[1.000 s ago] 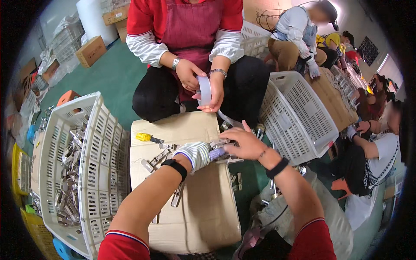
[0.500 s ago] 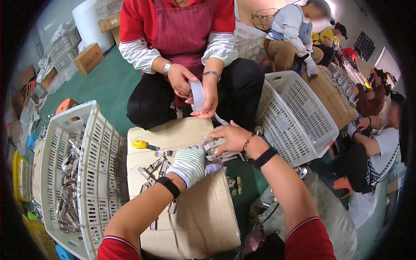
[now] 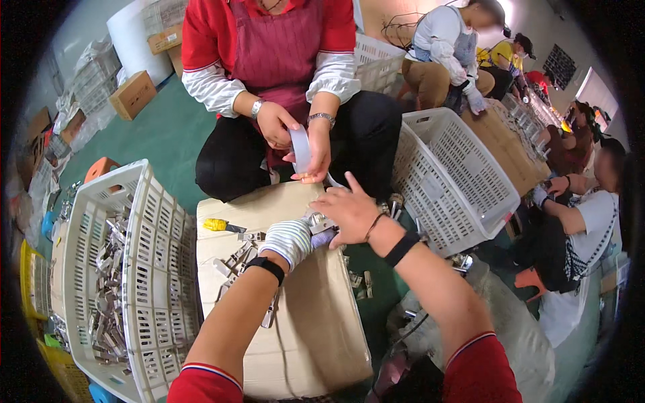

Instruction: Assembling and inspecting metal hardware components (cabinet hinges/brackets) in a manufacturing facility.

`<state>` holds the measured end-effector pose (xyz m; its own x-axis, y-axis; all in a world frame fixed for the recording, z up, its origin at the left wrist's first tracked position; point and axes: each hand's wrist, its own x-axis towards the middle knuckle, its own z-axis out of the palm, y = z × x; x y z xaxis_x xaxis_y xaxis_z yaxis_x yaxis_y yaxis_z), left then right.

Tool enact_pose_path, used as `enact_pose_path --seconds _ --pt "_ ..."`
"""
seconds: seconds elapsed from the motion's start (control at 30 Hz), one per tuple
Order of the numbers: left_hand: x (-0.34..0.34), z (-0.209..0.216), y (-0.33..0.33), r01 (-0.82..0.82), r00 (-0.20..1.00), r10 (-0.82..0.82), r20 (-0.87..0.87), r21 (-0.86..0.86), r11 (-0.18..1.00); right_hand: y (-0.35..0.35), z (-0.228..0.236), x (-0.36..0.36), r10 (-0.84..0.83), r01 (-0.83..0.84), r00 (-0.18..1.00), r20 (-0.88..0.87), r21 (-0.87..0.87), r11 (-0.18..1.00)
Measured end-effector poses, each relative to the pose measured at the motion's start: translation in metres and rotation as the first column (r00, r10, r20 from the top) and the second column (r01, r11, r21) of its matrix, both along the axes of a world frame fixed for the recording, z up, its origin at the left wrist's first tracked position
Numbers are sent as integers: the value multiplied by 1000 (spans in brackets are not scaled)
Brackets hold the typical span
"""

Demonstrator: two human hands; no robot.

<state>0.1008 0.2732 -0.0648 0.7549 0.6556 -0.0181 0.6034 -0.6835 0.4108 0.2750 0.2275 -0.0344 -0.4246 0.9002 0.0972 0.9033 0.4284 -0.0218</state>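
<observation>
My left hand (image 3: 289, 242), in a striped white glove, is closed around small silver metal pieces (image 3: 318, 225) over the cardboard. From the right, my bare right hand (image 3: 351, 212) grips them too, its thumb below and fingers above; one finger points up and away. The palm side of both hands is hidden. More flat silver metal pieces (image 3: 236, 260) lie loose on the cardboard (image 3: 316, 336), left of my gloved hand. A yellow-wrapped tool (image 3: 216, 224) rests near the far left corner. Across from me, a person holds a roll of whitish tape (image 3: 300, 149) in both hands.
To the left, a white plastic basket (image 3: 142, 269) holds many metal pieces. Another white basket (image 3: 450, 181) stands at the right. A few metal pieces (image 3: 363, 283) lie on the green floor near a clear plastic bag (image 3: 484, 329). Other people sit working at the back right.
Both hands have come closer together, my right hand shifting left and my gloved hand turning in toward it. The metal pieces between them have moved slightly left. The other person's hands stay on the tape.
</observation>
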Motion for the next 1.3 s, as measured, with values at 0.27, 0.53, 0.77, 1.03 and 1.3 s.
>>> enact_pose_path --seconds 0.27,0.53,0.77,1.03,1.3 --pt "-50 29 -136 253 967 -252 37 -240 937 -142 15 -46 -51 64 996 69 -213 975" --pt "-106 27 -297 195 954 -264 -142 -376 906 -302 41 -108 -23 44 998 51 -470 881" --pt "-84 37 -279 240 860 -371 -350 -366 899 -313 31 -104 -240 236 970 48 -447 863" --pt "-99 -2 -266 356 933 -285 219 -464 811 -313 23 -102 -200 188 980 -15 -283 941" --pt "-92 29 -250 263 960 -281 -5 -331 906 -254 18 -79 -316 224 948 -41 -621 751"
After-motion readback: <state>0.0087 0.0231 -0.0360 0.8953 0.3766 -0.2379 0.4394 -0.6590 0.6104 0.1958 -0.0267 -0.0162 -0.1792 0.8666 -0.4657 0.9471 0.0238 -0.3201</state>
